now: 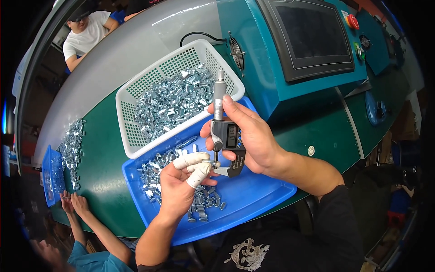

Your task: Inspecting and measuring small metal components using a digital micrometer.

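Note:
My right hand (pixel 256 143) is wrapped around a digital micrometer (pixel 220 131), its thumb up at the grey barrel and its small display facing me. White finger cots cover the thumb and finger of my left hand (pixel 177 186), which pinches a small silvery metal piece (pixel 211 162) at the micrometer's jaws. Those fingers hide most of the piece. Both hands are above a blue tray (pixel 258 195) in which many similar short metal pieces (pixel 206 199) lie loose. Behind it, a white perforated basket (pixel 131 147) holds a large heap of them.
A teal machine with a dark screen (pixel 312 34) and red emergency button (pixel 352 21) stands at the back right. On the green table (pixel 104 167) are a pile of pieces (pixel 72 149) and a blue basket (pixel 47 177). A co-worker's hands (pixel 74 204) are at left; another person (pixel 86 36) sits beyond.

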Motion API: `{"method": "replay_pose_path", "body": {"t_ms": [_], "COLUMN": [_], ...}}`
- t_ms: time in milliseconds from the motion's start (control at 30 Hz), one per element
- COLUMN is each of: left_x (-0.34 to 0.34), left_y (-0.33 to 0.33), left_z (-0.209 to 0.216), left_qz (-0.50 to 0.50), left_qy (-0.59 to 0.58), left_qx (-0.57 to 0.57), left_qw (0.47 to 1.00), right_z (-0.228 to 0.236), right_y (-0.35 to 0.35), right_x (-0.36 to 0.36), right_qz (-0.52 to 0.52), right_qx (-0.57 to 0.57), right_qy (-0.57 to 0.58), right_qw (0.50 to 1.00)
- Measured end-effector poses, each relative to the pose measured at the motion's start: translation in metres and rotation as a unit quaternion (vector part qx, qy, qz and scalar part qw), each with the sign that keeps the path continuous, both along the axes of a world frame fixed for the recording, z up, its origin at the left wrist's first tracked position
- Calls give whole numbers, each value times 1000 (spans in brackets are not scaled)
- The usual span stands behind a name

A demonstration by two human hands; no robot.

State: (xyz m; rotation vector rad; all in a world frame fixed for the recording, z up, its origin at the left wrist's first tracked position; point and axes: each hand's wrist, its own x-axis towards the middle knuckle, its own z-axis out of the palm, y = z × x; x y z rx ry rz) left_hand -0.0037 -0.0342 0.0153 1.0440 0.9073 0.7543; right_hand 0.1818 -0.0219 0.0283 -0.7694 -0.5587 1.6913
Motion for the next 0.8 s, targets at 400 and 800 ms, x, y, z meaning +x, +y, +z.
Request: {"method": "replay_pose_path", "body": {"t_ms": [400, 800], "left_x": [-6, -14], "left_y": [4, 41], "left_z": [-3, 2], "left_qz": [-19, 181], "left_qy": [2, 46], "left_qx": [18, 170], "left_qw": [1000, 968], "right_z": [4, 3], "right_y": [0, -3], "right_x": [-3, 1], "right_qz": [-7, 3], "right_qx": [-12, -5], "right_qy": [-17, -27], "right_qw": [1000, 1000]}}
